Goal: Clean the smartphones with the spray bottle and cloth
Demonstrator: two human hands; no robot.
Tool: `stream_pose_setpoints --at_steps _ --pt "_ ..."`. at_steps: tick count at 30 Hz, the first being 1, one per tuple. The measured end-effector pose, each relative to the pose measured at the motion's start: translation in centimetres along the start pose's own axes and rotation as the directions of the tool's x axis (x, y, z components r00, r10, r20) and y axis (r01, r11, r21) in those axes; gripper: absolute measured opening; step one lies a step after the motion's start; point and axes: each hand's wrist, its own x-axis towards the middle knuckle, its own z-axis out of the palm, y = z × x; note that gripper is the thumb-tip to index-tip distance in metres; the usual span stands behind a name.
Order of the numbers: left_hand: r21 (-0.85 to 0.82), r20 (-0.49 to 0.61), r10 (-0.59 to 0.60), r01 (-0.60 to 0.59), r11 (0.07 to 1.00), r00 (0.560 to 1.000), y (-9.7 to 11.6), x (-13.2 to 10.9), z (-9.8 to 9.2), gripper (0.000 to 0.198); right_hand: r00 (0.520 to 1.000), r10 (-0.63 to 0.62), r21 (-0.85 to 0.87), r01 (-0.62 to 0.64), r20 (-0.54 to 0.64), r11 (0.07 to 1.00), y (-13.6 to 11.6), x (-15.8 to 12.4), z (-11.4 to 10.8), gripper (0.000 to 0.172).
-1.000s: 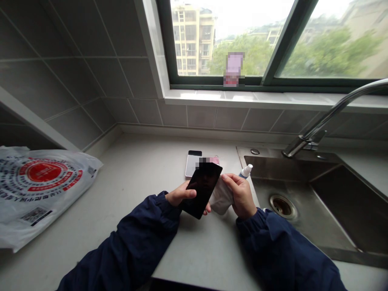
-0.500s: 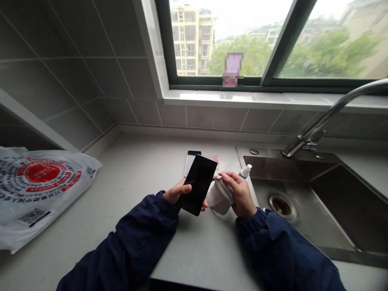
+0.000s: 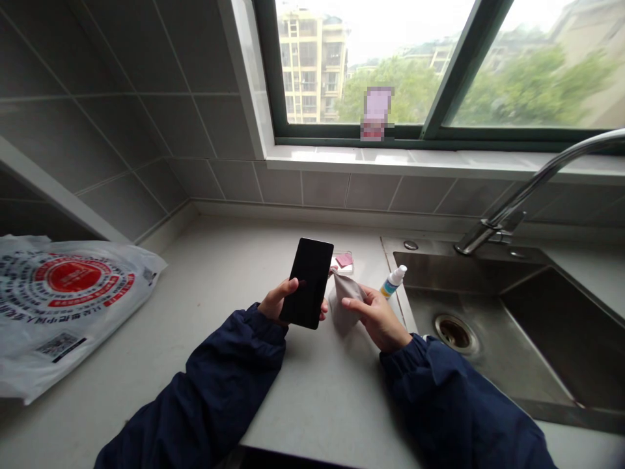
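Observation:
My left hand [image 3: 279,304] grips a black phone [image 3: 307,282] with a dark screen, held nearly upright above the counter. My right hand [image 3: 375,316] pinches a pale grey cloth [image 3: 342,298] just right of the phone, close to its edge. A small white spray bottle [image 3: 392,281] with a blue and yellow label lies on the counter beside my right hand. A small pink item [image 3: 344,260] lies behind the phone. Both arms wear dark blue sleeves.
A white plastic bag [image 3: 63,306] with red print lies at the left. A steel sink [image 3: 493,326] with a drain and a curved faucet [image 3: 527,189] is at the right. Grey tiled walls and a window sill stand behind the pale counter [image 3: 219,286].
My left hand turned the phone more upright and moved it left and away, hiding the white device behind it. My right hand lowered and the cloth now hangs flatter beside the phone.

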Motion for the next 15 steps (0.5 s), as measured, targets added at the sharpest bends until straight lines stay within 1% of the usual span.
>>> stream_pose_setpoints --at_steps 1,4,9,12,15 --pt "-0.002 -0.001 0.002 -0.002 1.0 1.0 0.0 0.05 0.04 0.09 1.0 -0.009 0.032 0.01 -0.004 0.999 -0.18 -0.01 -0.03 0.035" --pt "0.001 0.009 -0.003 0.003 1.0 1.0 0.16 0.22 0.21 0.09 1.0 0.014 0.129 -0.016 0.011 0.992 -0.76 -0.18 -0.08 0.037" --pt "-0.016 0.039 -0.009 0.01 1.0 0.999 0.49 0.37 0.37 0.093 0.995 0.083 0.289 -0.098 0.064 0.952 -1.04 -0.51 0.15 0.038" --pt "-0.015 0.026 -0.019 0.02 1.0 0.999 0.4 0.37 0.25 0.093 0.98 0.19 0.365 -0.199 0.063 0.909 -0.72 -0.38 0.19 0.035" --pt "-0.013 -0.043 0.017 -0.018 1.0 0.999 0.16 0.4 0.11 0.089 0.942 0.32 0.432 -0.331 0.1 0.839 -0.27 -0.1 0.12 0.035"
